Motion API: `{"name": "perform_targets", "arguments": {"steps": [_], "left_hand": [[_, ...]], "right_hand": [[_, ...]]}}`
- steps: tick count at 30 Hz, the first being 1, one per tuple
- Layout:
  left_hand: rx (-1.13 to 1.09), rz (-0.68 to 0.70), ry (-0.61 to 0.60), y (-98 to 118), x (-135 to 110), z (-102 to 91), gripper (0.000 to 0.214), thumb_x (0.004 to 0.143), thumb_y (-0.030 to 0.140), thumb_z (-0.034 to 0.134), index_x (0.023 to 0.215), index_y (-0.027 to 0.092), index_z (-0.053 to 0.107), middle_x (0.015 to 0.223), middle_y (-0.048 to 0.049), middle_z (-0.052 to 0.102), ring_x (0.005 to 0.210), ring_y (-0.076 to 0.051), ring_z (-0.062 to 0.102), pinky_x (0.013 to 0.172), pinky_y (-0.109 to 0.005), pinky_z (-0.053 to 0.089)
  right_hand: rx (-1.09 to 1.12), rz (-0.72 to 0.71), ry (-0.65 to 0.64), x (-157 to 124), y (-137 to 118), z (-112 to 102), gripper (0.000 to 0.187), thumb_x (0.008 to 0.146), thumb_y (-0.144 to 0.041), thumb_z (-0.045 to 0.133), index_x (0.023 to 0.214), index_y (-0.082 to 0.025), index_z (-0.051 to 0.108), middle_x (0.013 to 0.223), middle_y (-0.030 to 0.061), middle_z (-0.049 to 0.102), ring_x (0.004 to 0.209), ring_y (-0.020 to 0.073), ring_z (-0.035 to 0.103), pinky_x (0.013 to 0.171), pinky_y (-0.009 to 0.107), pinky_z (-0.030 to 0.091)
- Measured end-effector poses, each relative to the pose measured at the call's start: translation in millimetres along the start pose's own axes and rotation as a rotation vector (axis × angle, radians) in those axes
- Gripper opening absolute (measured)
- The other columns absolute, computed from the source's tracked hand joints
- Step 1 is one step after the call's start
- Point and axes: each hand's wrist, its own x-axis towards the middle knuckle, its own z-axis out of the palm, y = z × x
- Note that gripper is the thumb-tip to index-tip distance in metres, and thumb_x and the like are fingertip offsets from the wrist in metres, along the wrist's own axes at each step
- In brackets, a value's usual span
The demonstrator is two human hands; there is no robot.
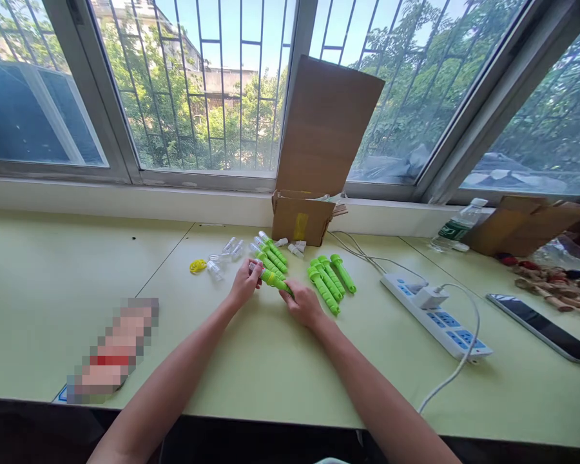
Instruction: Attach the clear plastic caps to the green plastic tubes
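Between my two hands is a green ribbed plastic tube [273, 280] with a clear cap end, tilted down to the right. My left hand [245, 282] pinches its clear upper end. Closed round the lower green end is my right hand [303, 303]. Just beyond lie several green tubes with clear caps [272, 252], side by side. Several green tubes without clear caps [327, 283] rest to the right of my right hand. Loose clear caps [232, 249] and a bundle of yellow rings or bands [198, 266] are left of the held tube.
An open cardboard box [297, 219] stands against the window sill. White pieces [297, 248] lie before it. To the right are a power strip [435, 316] with cables, a phone [546, 327], a water bottle [459, 225] and wooden items [551, 287]. A pixelated object [116, 351] lies left.
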Motion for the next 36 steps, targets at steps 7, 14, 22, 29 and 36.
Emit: {"name": "perform_targets", "arguments": {"steps": [7, 14, 22, 29, 36], "left_hand": [[0.034, 0.007, -0.028, -1.6, -0.6, 1.2, 0.034, 0.080, 0.051, 0.050, 0.083, 0.017, 0.045, 0.058, 0.0031, 0.052, 0.047, -0.008, 0.051, 0.041, -0.018, 0.041], [0.037, 0.011, -0.029, -0.6, -1.0, 1.3, 0.034, 0.081, 0.051, 0.049, 0.084, 0.018, 0.044, 0.059, 0.0029, 0.053, 0.047, -0.009, 0.051, 0.042, -0.018, 0.041], [0.061, 0.014, -0.047, -4.6, -1.6, 2.8, 0.033, 0.080, 0.050, 0.049, 0.084, 0.018, 0.045, 0.056, 0.0039, 0.052, 0.046, -0.008, 0.050, 0.042, -0.018, 0.039], [0.084, 0.006, -0.054, -5.9, -0.7, 2.4, 0.033, 0.081, 0.051, 0.048, 0.084, 0.018, 0.044, 0.053, 0.0040, 0.051, 0.045, -0.009, 0.050, 0.042, -0.018, 0.038], [0.085, -0.005, -0.061, -4.4, -2.3, 2.5, 0.033, 0.080, 0.051, 0.048, 0.085, 0.018, 0.045, 0.053, 0.0040, 0.052, 0.046, -0.010, 0.051, 0.042, -0.019, 0.039]], "right_hand": [[0.091, 0.064, 0.007, -1.0, -1.3, -1.4, 0.036, 0.079, -0.037, 0.057, 0.109, -0.018, 0.051, 0.087, 0.0061, 0.065, 0.074, 0.0205, 0.061, 0.065, 0.028, 0.042], [-0.004, 0.004, 0.035, 0.4, 1.5, 2.8, 0.021, 0.086, -0.035, 0.047, 0.098, -0.021, 0.058, 0.091, 0.0069, 0.066, 0.082, 0.0220, 0.061, 0.068, 0.028, 0.041], [-0.017, 0.018, 0.018, -0.5, -1.3, -0.6, 0.027, 0.085, -0.038, 0.048, 0.100, -0.021, 0.061, 0.092, 0.0060, 0.068, 0.083, 0.0208, 0.061, 0.069, 0.027, 0.041], [0.004, 0.018, 0.018, -0.4, 0.9, 0.0, 0.028, 0.088, -0.034, 0.042, 0.103, -0.020, 0.062, 0.097, 0.0065, 0.068, 0.089, 0.0205, 0.062, 0.075, 0.027, 0.043], [0.023, 0.019, 0.051, -0.6, 2.9, 1.8, 0.027, 0.084, -0.033, 0.048, 0.105, -0.020, 0.061, 0.099, 0.0069, 0.068, 0.091, 0.0218, 0.062, 0.078, 0.029, 0.044]]}}
